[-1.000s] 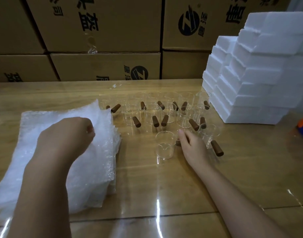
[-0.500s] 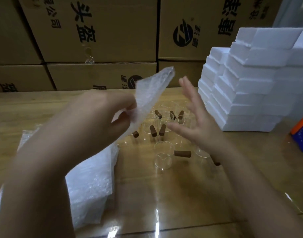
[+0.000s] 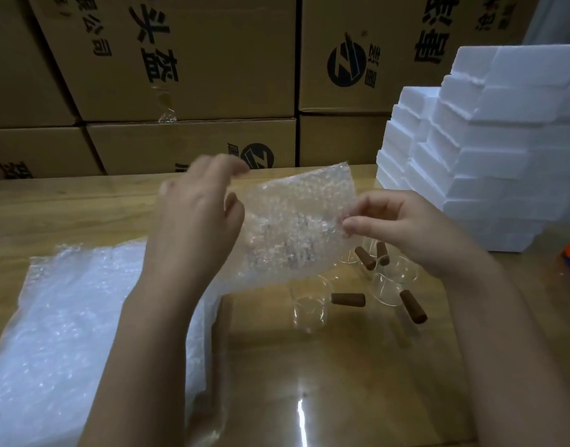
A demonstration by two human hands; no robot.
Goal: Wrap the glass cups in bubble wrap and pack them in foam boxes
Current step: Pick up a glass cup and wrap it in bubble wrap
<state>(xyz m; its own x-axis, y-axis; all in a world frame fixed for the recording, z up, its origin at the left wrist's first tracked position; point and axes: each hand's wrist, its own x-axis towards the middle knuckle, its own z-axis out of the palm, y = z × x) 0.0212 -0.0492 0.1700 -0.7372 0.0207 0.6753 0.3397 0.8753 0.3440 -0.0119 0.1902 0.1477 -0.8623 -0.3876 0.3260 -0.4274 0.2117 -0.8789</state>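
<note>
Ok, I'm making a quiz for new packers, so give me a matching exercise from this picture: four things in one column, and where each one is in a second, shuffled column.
Things:
1. sheet
2. wrap pile
3. foam boxes
4. nearest cup

Places:
A. stacked at the right of the table
B. held up between the left hand and right hand
C. standing on the table, brown handle pointing right
D. lying flat at the left of the table

Pairs: 1-B, 2-D, 3-A, 4-C

both hands [image 3: 193,227] holding bubble wrap sheet [image 3: 293,221], cups [image 3: 309,309] below
</note>
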